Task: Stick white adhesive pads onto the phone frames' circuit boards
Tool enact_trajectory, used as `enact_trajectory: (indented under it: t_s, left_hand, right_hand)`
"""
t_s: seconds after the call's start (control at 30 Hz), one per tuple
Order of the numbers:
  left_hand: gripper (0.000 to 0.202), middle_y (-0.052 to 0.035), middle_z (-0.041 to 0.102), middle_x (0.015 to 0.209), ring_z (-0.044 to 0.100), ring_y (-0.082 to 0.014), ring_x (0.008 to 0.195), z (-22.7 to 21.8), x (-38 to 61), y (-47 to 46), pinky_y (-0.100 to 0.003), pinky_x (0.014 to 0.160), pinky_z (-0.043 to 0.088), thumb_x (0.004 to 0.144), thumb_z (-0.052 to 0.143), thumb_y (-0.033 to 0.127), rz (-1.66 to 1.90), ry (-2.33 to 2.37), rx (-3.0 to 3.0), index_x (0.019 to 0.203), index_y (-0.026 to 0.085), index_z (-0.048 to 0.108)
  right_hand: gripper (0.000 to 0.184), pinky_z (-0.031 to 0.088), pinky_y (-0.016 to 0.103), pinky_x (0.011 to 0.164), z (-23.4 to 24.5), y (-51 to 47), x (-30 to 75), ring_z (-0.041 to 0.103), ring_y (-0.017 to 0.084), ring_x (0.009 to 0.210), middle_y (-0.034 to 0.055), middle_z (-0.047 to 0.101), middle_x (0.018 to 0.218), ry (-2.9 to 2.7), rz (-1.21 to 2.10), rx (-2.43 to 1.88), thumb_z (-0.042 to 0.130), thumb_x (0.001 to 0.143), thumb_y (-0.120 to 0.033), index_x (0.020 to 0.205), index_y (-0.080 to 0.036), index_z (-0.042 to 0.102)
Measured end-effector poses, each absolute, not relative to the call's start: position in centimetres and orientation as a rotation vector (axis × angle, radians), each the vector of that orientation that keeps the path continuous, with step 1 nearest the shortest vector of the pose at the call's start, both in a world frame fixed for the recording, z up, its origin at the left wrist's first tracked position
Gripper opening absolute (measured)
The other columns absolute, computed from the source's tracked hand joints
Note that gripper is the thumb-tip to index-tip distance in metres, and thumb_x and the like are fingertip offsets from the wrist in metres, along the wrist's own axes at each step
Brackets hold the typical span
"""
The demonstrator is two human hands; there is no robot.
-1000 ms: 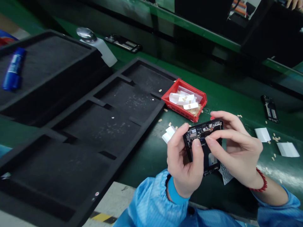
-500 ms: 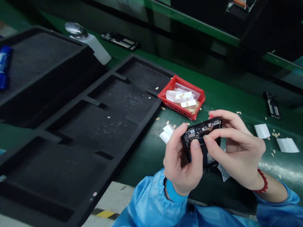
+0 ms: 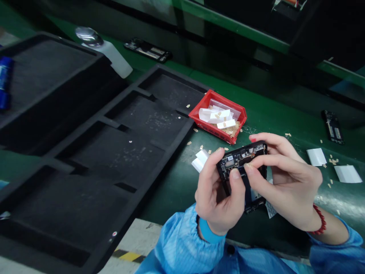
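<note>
An opened phone (image 3: 238, 156) with its circuit board exposed is held tilted above the green bench. My left hand (image 3: 219, 194) grips it by the left side, thumb on the front beside the board and fingers along the edge. At the phone's right, my right hand (image 3: 288, 182) has thumb and index finger pinched together at the middle of the board, by a dark flex cable (image 3: 247, 186). Whether a small part sits between those fingertips is hidden. Its other fingers reach behind the phone's upper right corner.
A red bin (image 3: 241, 123) holds paper slips and tan tabs. Left of it lies a black compartment tray (image 3: 159, 167), beside a black box (image 3: 57, 87) bearing a blue marker (image 3: 5, 82). Other phone frames (image 3: 148, 49) and white paper pieces (image 3: 316, 156) rest on the bench.
Both hands keep nearly the same hold on the phone. The right hand has shifted very slightly, and the view has moved a little.
</note>
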State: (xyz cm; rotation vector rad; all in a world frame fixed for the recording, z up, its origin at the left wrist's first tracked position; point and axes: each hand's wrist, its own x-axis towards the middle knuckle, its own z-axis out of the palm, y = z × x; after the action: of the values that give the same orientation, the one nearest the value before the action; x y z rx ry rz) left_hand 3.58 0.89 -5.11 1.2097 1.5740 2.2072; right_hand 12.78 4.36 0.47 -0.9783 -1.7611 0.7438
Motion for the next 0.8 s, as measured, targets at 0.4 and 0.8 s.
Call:
enact_trajectory:
  t_s: [0.4,0.8]
  left_hand:
    - [0.048,-0.0024,0.08,0.1,0.078,-0.0134,0.073,-5.32,3.43,0.73,-0.018,0.067,0.064,0.085,0.07,0.005,2.205,1.541,1.201,0.131,0.019,0.065]
    - [0.045,-0.001,0.081,0.093,0.078,-0.0133,0.07,-4.78,3.3,1.07,-0.018,0.067,0.064,0.081,0.07,0.002,2.198,1.559,1.216,0.123,0.017,0.067]
  right_hand:
    - [0.016,0.064,0.035,0.082,0.57,4.21,12.61,0.071,0.024,0.105,0.0096,0.07,0.113,-1.73,0.758,-1.008,0.073,0.081,-0.006,0.077,-0.021,0.074]
    - [0.012,0.066,0.036,0.083,0.42,4.32,12.94,0.075,0.022,0.093,0.01,0.073,0.119,-1.725,0.788,-1.002,0.074,0.082,-0.009,0.079,-0.021,0.076]
